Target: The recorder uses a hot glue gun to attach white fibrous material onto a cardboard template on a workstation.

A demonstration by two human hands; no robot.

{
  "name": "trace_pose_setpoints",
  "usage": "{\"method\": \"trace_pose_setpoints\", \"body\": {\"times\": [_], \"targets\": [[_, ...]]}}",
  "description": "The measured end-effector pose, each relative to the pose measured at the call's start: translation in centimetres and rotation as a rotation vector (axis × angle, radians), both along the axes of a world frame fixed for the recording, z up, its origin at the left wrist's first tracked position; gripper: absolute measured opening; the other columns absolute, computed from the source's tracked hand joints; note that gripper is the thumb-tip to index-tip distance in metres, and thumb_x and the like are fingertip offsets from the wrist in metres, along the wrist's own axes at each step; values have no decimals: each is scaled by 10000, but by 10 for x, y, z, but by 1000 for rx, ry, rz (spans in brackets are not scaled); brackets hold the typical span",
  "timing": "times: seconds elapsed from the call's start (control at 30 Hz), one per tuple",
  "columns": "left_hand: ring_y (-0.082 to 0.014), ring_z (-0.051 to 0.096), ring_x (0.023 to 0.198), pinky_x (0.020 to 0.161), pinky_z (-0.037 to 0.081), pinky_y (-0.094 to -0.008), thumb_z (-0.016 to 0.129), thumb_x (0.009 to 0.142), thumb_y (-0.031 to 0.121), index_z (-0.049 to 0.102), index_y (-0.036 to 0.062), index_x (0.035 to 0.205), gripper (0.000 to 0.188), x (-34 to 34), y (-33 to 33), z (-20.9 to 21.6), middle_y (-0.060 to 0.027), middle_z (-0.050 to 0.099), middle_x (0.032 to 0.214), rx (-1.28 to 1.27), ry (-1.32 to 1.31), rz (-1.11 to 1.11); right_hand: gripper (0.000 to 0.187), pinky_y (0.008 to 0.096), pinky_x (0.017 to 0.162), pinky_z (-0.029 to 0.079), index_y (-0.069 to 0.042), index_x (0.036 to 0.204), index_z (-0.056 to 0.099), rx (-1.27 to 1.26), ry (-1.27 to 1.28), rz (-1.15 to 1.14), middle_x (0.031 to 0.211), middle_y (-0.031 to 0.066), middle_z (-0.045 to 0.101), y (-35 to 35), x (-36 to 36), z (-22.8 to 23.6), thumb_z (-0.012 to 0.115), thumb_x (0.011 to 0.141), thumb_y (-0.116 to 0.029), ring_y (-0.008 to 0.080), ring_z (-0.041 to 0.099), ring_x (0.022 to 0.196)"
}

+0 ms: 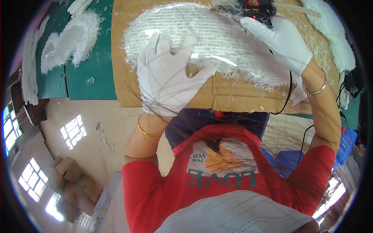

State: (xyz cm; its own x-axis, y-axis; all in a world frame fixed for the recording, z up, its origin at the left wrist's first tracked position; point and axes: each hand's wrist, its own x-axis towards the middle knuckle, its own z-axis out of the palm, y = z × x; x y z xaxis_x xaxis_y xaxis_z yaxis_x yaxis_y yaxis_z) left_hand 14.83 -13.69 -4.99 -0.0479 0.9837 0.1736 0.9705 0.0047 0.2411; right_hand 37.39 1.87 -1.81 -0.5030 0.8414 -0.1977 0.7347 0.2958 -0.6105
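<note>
A large rounded piece of ribbed white fibre (233, 54) with a frayed edge lies on a sheet of brown cardboard (155, 101). Glossy reflections show a clear, smooth layer over it. My left hand (167, 75), in a white glove, rests flat on its left part with the fingers spread. At the far edge, my right hand (285, 44), also gloved, is closed around a black hand-held power tool (258, 11) with a small lit red light. The tool's working end is hard to make out among loose fibres. A black cord (289, 93) hangs below my right hand.
A curved fuzzy white piece (74, 40) lies on the green table (91, 83) at the left, near a long white strip (31, 62). Another fluffy white piece (334, 39) is at the far right. Cardboard boxes (75, 182) stand on the floor at lower left.
</note>
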Motion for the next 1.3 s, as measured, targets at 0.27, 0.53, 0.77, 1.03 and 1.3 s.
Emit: {"method": "trace_pose_setpoints", "body": {"times": [0.27, 0.53, 0.77, 1.03, 1.3], "targets": [[-443, 410, 1364, 1097, 324, -569, 712, 800, 594, 664, 131, 1300, 683, 12, 5, -11, -148, 563, 1395, 42, 28, 47, 607, 333, 732, 482, 6, 1080, 736, -76, -124, -5, 776, 91, 638, 6, -13, 15, 651, 950, -582, 158, 567, 736], [-445, 501, 1241, 1034, 412, -540, 792, 767, 493, 685, 146, 1252, 605, 23, 10, -4, -168, 582, 1371, 104, 66, 71, 589, 331, 781, 495, 9, 1128, 720, 4, 53, 62, 830, 109, 665, -2, 14, -1, 652, 960, -551, 171, 589, 780], [-466, 437, 1300, 1013, 374, -608, 698, 805, 537, 652, 211, 1294, 589, 24, 13, -6, -164, 565, 1315, 4, 48, 76, 556, 325, 859, 502, 6, 1147, 721, -135, -171, 37, 945, 124, 728, 0, 7, 13, 653, 968, -516, 192, 641, 879], [-467, 458, 1270, 1012, 378, -615, 701, 806, 546, 644, 196, 1324, 628, 27, 13, -7, -180, 568, 1353, 14, 45, 76, 556, 339, 838, 505, -9, 1116, 738, -17, -24, 41, 915, 124, 733, -5, 15, 7, 657, 958, -536, 199, 655, 856], [-456, 446, 1268, 1027, 357, -615, 728, 774, 555, 671, 171, 1299, 653, 29, 14, -8, -185, 550, 1369, 25, 31, 100, 536, 330, 823, 493, 10, 1154, 709, -101, 7, 10, 898, 100, 700, -21, 26, 13, 665, 972, -492, 183, 615, 836]]}}
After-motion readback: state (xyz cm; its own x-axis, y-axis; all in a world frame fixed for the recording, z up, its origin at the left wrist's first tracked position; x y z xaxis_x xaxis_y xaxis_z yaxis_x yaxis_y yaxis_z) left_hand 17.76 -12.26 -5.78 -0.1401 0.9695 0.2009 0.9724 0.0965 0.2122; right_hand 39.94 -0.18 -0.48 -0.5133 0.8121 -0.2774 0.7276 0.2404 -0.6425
